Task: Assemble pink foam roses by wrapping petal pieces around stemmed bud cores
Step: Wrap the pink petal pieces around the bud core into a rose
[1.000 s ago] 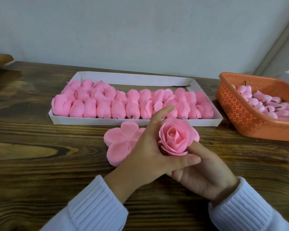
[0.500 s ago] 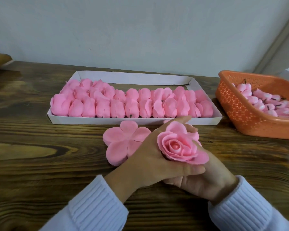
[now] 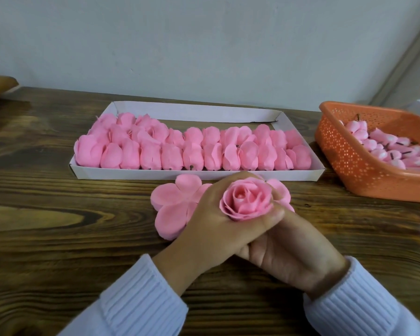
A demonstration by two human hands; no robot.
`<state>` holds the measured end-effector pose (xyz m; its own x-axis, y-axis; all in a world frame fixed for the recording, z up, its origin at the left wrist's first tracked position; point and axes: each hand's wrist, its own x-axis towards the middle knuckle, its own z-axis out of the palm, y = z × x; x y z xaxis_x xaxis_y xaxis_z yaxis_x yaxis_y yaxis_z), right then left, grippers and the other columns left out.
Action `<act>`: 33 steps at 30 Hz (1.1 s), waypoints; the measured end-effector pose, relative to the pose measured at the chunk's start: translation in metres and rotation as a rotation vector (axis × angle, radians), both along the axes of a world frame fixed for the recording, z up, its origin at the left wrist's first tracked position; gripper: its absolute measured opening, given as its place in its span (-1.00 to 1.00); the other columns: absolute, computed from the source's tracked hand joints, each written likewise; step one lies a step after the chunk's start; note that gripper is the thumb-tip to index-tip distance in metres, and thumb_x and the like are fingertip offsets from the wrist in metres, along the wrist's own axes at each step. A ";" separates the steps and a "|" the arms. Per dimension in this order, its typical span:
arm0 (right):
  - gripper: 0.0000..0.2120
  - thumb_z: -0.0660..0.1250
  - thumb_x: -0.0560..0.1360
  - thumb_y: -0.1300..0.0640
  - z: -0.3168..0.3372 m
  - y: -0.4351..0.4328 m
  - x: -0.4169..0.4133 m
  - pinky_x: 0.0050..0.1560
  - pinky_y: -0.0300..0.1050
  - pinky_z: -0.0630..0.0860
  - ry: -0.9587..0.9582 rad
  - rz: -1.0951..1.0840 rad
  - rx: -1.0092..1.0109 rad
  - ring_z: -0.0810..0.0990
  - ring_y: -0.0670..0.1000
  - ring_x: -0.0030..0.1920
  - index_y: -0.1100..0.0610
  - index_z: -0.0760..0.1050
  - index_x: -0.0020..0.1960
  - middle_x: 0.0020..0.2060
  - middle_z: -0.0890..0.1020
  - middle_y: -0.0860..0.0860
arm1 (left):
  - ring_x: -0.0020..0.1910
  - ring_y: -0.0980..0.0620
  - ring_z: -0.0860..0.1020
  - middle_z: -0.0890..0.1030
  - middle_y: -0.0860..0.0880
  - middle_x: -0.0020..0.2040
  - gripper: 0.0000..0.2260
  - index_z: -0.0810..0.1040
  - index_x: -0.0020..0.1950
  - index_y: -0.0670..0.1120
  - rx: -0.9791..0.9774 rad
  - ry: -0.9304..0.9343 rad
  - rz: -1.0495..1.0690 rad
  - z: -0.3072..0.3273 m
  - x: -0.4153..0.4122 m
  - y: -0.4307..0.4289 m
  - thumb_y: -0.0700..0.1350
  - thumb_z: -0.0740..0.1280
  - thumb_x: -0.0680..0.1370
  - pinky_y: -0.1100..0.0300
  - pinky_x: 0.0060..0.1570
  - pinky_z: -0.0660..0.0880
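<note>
A pink foam rose point(image 3: 246, 202) faces up towards me above the wooden table point(image 3: 59, 226). My left hand point(image 3: 211, 229) curls round it from the left, thumb along its near side. My right hand point(image 3: 289, 251) lies under and behind the rose and holds it from below; its fingertips are mostly hidden. A flat pink petal piece point(image 3: 172, 204) lies on the table just left of my hands, and part of another petal point(image 3: 280, 190) shows behind the rose.
A white cardboard tray point(image 3: 199, 175) full of finished pink roses point(image 3: 192, 149) stands beyond my hands. An orange perforated basket point(image 3: 354, 163) with several stemmed bud cores point(image 3: 385, 149) sits at the right. A wall rises behind the table.
The rose has been turned from tilted forward to facing up at me. My left hand's fingers have closed further round it, and both hands shifted slightly.
</note>
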<state>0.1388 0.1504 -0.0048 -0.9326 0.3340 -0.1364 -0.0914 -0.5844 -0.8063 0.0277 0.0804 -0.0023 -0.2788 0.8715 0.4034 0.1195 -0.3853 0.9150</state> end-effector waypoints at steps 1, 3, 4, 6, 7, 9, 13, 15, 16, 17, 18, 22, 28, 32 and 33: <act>-0.72 0.34 0.49 -0.08 0.002 0.002 0.001 0.23 0.01 0.48 -0.028 -0.010 0.003 0.55 0.06 0.18 0.01 0.64 0.12 0.11 0.62 0.07 | -0.04 0.04 0.65 0.68 -0.07 -0.08 -0.85 0.61 -0.06 -0.12 0.011 -0.023 0.020 0.001 0.000 0.000 -0.18 0.48 0.39 0.20 -0.01 0.57; -0.68 0.20 0.57 -0.08 0.006 0.003 0.002 0.05 -0.05 0.58 -0.067 -0.047 0.021 0.63 0.07 0.01 0.06 0.64 0.12 0.01 0.63 0.15 | -0.08 0.09 0.66 0.69 -0.02 -0.10 -0.89 0.64 -0.07 -0.06 0.035 -0.082 0.040 0.002 -0.001 -0.002 -0.12 0.44 0.41 0.28 -0.11 0.56; -0.66 0.17 0.58 -0.05 0.008 0.003 0.003 -0.07 -0.11 0.62 -0.069 -0.082 0.045 0.66 0.05 -0.12 0.10 0.62 0.14 -0.09 0.66 0.15 | -0.13 0.11 0.66 0.70 -0.01 -0.15 -0.90 0.66 -0.10 -0.03 0.047 -0.132 0.047 0.003 -0.001 -0.002 -0.09 0.43 0.41 0.30 -0.16 0.55; -0.66 0.18 0.52 0.03 0.010 0.004 0.004 -0.25 -0.15 0.61 -0.040 -0.188 0.126 0.67 0.05 -0.27 0.21 0.52 0.18 -0.23 0.66 0.16 | -0.22 0.06 0.65 0.66 -0.06 -0.26 -0.86 0.65 -0.13 -0.08 0.070 -0.230 0.063 0.002 -0.003 0.000 -0.04 0.41 0.40 0.24 -0.22 0.55; -0.70 0.23 0.50 0.08 0.010 0.005 0.005 -0.29 -0.17 0.60 -0.018 -0.259 0.193 0.65 0.05 -0.30 0.24 0.50 0.14 -0.26 0.65 0.16 | -0.25 0.01 0.63 0.63 -0.11 -0.30 -0.77 0.61 -0.12 -0.18 0.078 -0.259 0.082 0.001 -0.004 0.001 -0.02 0.41 0.40 0.18 -0.22 0.56; -0.86 0.32 0.48 0.15 0.009 0.008 0.008 -0.32 -0.21 0.55 0.028 -0.417 0.382 0.61 0.01 -0.30 0.19 0.55 0.00 -0.27 0.64 0.10 | -0.30 0.01 0.59 0.59 -0.08 -0.35 -0.72 0.56 -0.16 -0.25 0.066 -0.274 0.094 0.001 -0.007 0.003 -0.01 0.41 0.39 0.14 -0.21 0.55; -0.77 0.26 0.44 0.32 0.012 0.014 0.013 -0.08 -0.20 0.52 0.125 -0.610 0.834 0.57 -0.04 -0.04 0.05 0.57 -0.03 -0.10 0.62 0.02 | -0.27 0.00 0.58 0.59 -0.01 -0.29 -0.79 0.58 -0.12 -0.01 -0.080 -0.254 -0.117 0.000 -0.010 0.003 -0.07 0.50 0.29 0.04 -0.18 0.57; -0.73 0.27 0.43 0.39 0.013 0.015 0.015 0.02 -0.24 0.50 0.161 -0.589 0.974 0.56 -0.05 0.09 0.08 0.56 -0.02 0.00 0.61 -0.01 | -0.09 -0.13 0.61 0.62 -0.09 -0.13 -0.61 0.55 0.04 -0.09 -0.174 -0.222 -0.215 -0.001 -0.009 0.003 -0.13 0.55 0.26 -0.15 0.02 0.57; -0.77 0.29 0.43 0.36 0.013 0.014 0.016 0.06 -0.24 0.49 0.164 -0.562 1.026 0.55 -0.05 0.14 0.08 0.56 -0.04 0.04 0.60 -0.01 | -0.04 -0.13 0.60 0.62 -0.11 -0.09 -0.57 0.52 0.09 -0.17 -0.196 -0.204 -0.270 0.000 -0.008 0.003 -0.19 0.55 0.27 -0.16 0.08 0.54; -0.83 0.30 0.42 0.31 0.013 0.013 0.016 0.07 -0.22 0.48 0.159 -0.537 1.062 0.54 -0.04 0.17 0.08 0.56 -0.09 0.07 0.58 0.00 | -0.04 -0.09 0.59 0.62 -0.10 -0.08 -0.58 0.50 0.11 -0.23 -0.204 -0.182 -0.318 0.002 -0.007 0.002 -0.27 0.53 0.31 -0.11 0.08 0.52; -0.87 0.29 0.41 0.27 0.014 0.013 0.016 0.08 -0.20 0.48 0.152 -0.522 1.083 0.53 -0.04 0.19 0.07 0.56 -0.13 0.09 0.57 0.01 | -0.05 -0.04 0.58 0.61 -0.07 -0.09 -0.63 0.49 0.10 -0.26 -0.211 -0.166 -0.349 0.003 -0.006 0.001 -0.34 0.49 0.34 -0.03 0.06 0.52; -0.85 0.25 0.37 0.27 0.015 0.013 0.017 0.06 -0.12 0.47 0.144 -0.496 1.115 0.52 -0.02 0.18 0.05 0.52 -0.17 0.10 0.54 -0.02 | -0.07 0.04 0.59 0.62 -0.02 -0.12 -0.72 0.56 0.02 -0.14 -0.267 -0.205 -0.396 0.006 -0.006 -0.002 -0.43 0.40 0.40 0.17 -0.08 0.53; -0.85 0.21 0.36 0.25 0.016 0.014 0.019 0.08 -0.07 0.47 0.099 -0.461 1.212 0.52 0.02 0.22 0.08 0.51 -0.16 0.12 0.53 0.06 | -0.29 0.15 0.59 0.62 0.09 -0.28 -0.70 0.64 -0.17 0.06 -0.342 -0.281 -0.520 0.011 -0.004 -0.005 -0.37 0.34 0.45 0.22 -0.16 0.59; -0.88 0.20 0.36 0.21 0.018 0.013 0.019 0.03 -0.20 0.44 0.073 -0.468 1.205 0.54 -0.04 0.17 0.05 0.49 -0.22 0.10 0.54 0.06 | -0.34 0.15 0.56 0.60 0.09 -0.33 -0.72 0.65 -0.23 0.05 -0.377 -0.309 -0.561 0.011 -0.002 -0.006 -0.33 0.33 0.45 0.20 -0.15 0.59; -0.88 0.20 0.36 0.21 0.019 0.013 0.020 0.01 -0.19 0.44 0.066 -0.455 1.206 0.55 -0.03 0.16 0.04 0.49 -0.22 0.10 0.54 0.06 | -0.35 0.15 0.56 0.59 0.09 -0.33 -0.73 0.66 -0.24 0.04 -0.382 -0.319 -0.570 0.011 -0.002 -0.006 -0.33 0.33 0.44 0.21 -0.15 0.59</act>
